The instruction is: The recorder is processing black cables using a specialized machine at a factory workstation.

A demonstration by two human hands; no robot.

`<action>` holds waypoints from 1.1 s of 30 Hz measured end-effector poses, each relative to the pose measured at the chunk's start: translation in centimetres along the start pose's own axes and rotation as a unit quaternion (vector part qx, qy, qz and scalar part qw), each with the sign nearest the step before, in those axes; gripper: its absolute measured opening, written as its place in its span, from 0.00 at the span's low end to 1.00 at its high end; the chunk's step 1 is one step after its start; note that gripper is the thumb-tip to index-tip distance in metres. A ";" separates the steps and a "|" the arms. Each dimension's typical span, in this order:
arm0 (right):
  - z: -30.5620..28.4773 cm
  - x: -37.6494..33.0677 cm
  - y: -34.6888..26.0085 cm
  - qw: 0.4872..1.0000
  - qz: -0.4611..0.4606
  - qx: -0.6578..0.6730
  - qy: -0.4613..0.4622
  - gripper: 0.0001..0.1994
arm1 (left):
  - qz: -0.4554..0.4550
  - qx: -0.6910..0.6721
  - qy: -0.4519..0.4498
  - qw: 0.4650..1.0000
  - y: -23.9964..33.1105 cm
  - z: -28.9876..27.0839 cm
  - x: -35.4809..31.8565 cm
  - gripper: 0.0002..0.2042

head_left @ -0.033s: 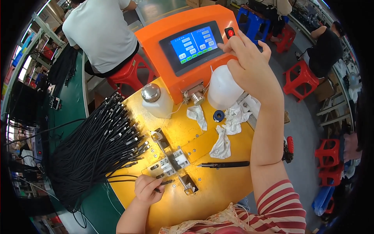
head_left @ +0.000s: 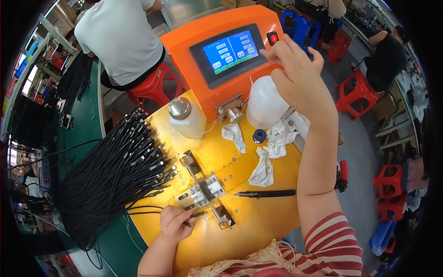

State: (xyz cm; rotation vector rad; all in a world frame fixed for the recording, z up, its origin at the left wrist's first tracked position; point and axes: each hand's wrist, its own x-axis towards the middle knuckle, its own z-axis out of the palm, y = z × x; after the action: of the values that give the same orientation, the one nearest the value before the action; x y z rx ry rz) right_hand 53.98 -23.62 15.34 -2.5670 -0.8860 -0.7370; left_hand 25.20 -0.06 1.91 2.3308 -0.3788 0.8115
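Note:
At the left front of the golden work plate [head_left: 203, 254], my left hand [head_left: 174, 222] is closed in a pinch on a black cable [head_left: 150, 210]. The dark connector end [head_left: 199, 214] sticks out past my fingertips, close to a small metal fixture [head_left: 200, 197]. My right hand [head_left: 297, 76] is raised in front of an orange machine [head_left: 180, 46]. It is empty, its fingers apart, near the right edge of the lit blue touch screen [head_left: 230, 51] and below a red rocker switch [head_left: 273, 38]. Whether a fingertip touches the machine I cannot tell.
A big bundle of black cables [head_left: 106, 180] lies to the left. Behind the fixture stand a metal-topped white bottle [head_left: 187, 120] and a white container [head_left: 265, 104]. Crumpled tissues [head_left: 261, 171], a blue tape roll [head_left: 259, 136] and black tweezers [head_left: 265, 194] lie rightward. Other people sit nearby.

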 end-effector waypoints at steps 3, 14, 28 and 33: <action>-1.8 -1.6 -2.2 0.997 -0.053 -0.012 0.055 0.09 | 0.004 -0.003 0.004 1.000 -0.3 -0.1 -0.6 0.07; 0.8 -10.2 -11.6 0.880 -0.209 0.330 -0.269 0.08 | 0.002 -0.025 0.055 0.998 -0.5 0.4 0.8 0.12; 2.8 -13.6 -11.5 0.839 -0.328 0.422 -0.096 0.07 | 0.152 0.071 0.070 0.983 0.1 -0.4 0.4 0.14; 2.6 -13.3 -11.3 0.856 -0.378 0.347 -0.069 0.09 | 0.202 0.104 0.057 0.972 -0.2 -0.3 0.6 0.14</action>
State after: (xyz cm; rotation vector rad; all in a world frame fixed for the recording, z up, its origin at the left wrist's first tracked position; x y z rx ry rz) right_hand 38.69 -20.26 7.17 -1.6038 -1.8473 -0.2939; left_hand 25.64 0.29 2.38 2.4166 -0.7664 1.2247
